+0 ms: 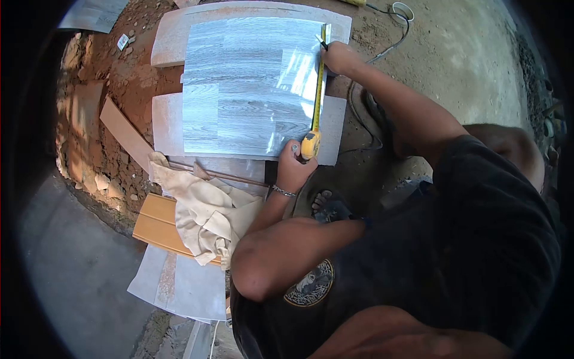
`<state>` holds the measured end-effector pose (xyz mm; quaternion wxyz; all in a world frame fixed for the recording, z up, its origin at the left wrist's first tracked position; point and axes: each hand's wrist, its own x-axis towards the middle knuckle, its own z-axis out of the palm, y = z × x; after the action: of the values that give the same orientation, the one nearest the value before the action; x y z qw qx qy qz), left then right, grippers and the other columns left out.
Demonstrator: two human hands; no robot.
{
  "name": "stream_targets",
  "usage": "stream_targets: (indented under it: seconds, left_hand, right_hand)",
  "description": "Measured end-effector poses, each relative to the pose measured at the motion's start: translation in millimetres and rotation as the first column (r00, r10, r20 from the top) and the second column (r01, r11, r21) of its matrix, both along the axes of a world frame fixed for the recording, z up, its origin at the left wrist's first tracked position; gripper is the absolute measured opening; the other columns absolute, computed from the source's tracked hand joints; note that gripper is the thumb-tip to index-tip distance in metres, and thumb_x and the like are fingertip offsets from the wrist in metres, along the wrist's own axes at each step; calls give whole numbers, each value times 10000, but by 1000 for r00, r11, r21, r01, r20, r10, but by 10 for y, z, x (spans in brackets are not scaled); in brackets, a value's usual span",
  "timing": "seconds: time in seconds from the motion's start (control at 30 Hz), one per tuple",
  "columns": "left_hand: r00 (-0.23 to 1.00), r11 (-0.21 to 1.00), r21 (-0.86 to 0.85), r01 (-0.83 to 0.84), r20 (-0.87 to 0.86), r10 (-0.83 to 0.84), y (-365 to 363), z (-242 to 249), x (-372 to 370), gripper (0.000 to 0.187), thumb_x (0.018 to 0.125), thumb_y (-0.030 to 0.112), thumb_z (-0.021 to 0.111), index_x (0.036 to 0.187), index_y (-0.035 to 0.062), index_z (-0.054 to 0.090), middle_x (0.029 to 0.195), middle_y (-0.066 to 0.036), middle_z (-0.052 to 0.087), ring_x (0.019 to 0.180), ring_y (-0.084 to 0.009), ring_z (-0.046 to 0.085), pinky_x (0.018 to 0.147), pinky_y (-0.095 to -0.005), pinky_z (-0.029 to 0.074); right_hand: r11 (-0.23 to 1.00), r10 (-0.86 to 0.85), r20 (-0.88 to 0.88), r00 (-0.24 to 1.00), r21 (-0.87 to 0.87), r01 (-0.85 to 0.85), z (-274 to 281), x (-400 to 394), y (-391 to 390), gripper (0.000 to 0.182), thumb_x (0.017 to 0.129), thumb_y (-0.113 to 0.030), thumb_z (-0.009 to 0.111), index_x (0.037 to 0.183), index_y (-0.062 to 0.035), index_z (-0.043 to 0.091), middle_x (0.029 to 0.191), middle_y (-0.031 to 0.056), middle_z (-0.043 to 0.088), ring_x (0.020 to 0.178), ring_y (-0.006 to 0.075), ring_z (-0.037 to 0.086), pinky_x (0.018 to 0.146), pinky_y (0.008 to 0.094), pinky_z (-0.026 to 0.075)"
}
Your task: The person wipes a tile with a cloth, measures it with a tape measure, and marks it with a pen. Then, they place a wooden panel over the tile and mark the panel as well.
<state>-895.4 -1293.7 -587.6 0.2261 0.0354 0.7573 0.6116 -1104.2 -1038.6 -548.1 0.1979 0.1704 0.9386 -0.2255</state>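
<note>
A grey wood-patterned tile [248, 90] lies on top of paler slabs [167, 119]. Along its right edge runs the yellow blade of a tape measure [311, 145], whose case sits at the tile's near right corner. My left hand [294, 170] is closed around that case, with a bracelet on the wrist. At the far right corner my right hand [341, 58] is closed on a thin marker [322, 42], its tip over the tile beside the blade's far end. What the lower fingers of my right hand touch is hidden.
A cream cloth [206, 206] lies over an orange-brown board [156, 220] at the lower left, above more pale tiles [194, 287]. A brown plank [127, 134] leans near broken soil. A black cable [391, 46] and a white cup [403, 11] are at the upper right.
</note>
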Motion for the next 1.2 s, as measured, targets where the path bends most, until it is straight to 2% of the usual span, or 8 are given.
stream_targets:
  seconds: [0.07,0.3,0.47,0.63,0.9,1.03,1.07,1.2]
  left_hand:
    - [999,978,-207,2,-51,-13,167,177,-143,332,761,72,770,846,50,450,765,3,489,701,-63,444,609,-258,402]
    - [999,973,-232,-5,36,14,290,212,-171,314,754,72,765,859,46,470,730,15,465,652,-50,438,561,-255,393]
    - [983,982,-180,-66,-178,33,122,18,-58,350,765,-16,722,1046,-16,513,871,-36,577,765,-84,590,683,-252,513]
    - [996,996,-53,-77,30,79,25,0,27,389,779,-44,702,1125,-43,524,989,-95,636,890,-115,655,770,-252,544]
    - [994,981,-160,-114,-17,112,-64,169,121,369,747,61,793,871,61,445,664,41,439,581,-10,391,483,-238,341]
    - [986,971,-192,-142,-108,123,-83,161,120,383,738,82,798,856,61,435,642,17,420,551,-48,413,494,-261,376]
    - [993,968,-220,-119,-9,120,-89,201,107,418,713,138,801,849,32,420,681,-93,489,578,-219,546,564,-359,461]
    - [993,970,-222,-104,38,115,-66,265,98,417,719,141,803,852,29,424,680,-90,505,573,-179,550,556,-340,466]
  right_hand:
    - [998,58,3,998,20,-58,-158,-139,103,456,979,-386,517,1014,20,720,1016,251,712,982,406,687,879,482,528]
    - [998,57,54,997,-10,-57,-140,-195,145,454,983,-394,511,1031,4,725,994,235,718,952,379,702,864,468,534]
    - [996,82,8,997,21,-83,-252,-114,128,485,991,-421,507,968,4,738,942,227,723,916,367,708,839,466,536]
    - [989,150,52,987,5,-150,-262,-73,183,519,982,-460,516,987,12,730,957,236,717,936,383,699,858,471,525]
    - [992,82,-22,996,-97,-84,-289,178,179,554,969,-490,540,860,27,706,811,241,692,823,361,698,785,446,514]
    - [995,65,-35,997,-74,-67,-346,205,150,549,971,-486,539,841,21,705,816,252,690,834,378,699,794,449,514]
    - [995,56,-30,998,-75,-58,-362,220,164,549,971,-486,539,841,21,705,816,252,690,834,378,699,794,449,514]
    - [993,81,-21,996,-86,-83,-252,254,121,517,974,-462,518,987,17,713,921,276,699,949,452,668,877,489,504]
